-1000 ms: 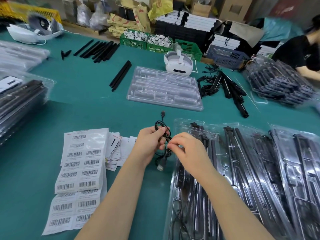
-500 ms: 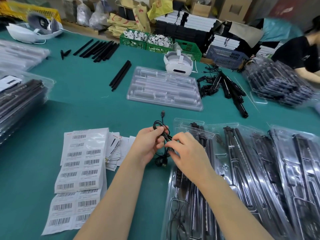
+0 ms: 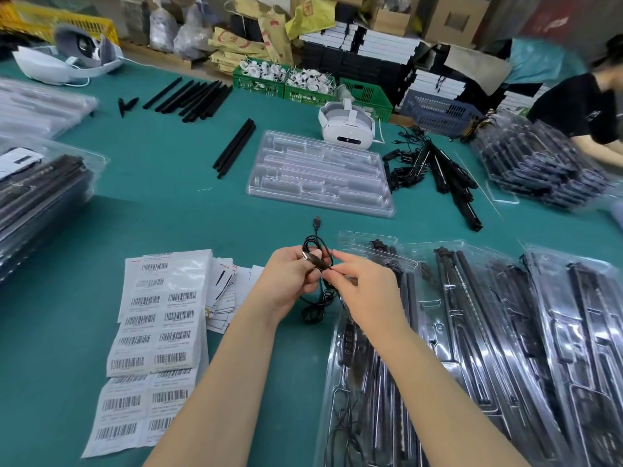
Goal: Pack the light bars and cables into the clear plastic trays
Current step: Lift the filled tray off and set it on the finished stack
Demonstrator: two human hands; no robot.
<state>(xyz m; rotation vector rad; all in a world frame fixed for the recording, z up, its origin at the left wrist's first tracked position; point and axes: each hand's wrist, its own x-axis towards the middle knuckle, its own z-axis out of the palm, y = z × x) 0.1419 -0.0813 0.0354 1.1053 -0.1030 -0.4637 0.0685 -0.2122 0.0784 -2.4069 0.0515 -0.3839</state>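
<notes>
The left hand (image 3: 290,281) grips a coiled thin black cable (image 3: 318,267) with its metal-tipped plug pinned under the thumb, while the right hand (image 3: 365,291) pinches the same cable just beside that plug between thumb and fingertips. Both hands are held above the green counter (image 3: 168,203); one small plug end of the cable sticks up beyond the fingers and loose loops hang below the hands. Directly under and to the right of the right hand lies a row of clear plastic trays filled with black light bars (image 3: 472,348), overlapping one another and running to the right edge. Left of the left arm lie white sheets of barcode labels (image 3: 155,332), with a few small paper cards beside them. Farther off, in the middle of the counter, sits a stack of empty clear plastic trays (image 3: 320,173), and behind it a white headset (image 3: 347,126). To the right of that stack lies a heap of black bars and cables (image 3: 435,173); to the left, a few loose black light bars (image 3: 236,146), and more of them in a row farther back. At the left edge stands a stack of filled trays (image 3: 40,193).
</notes>
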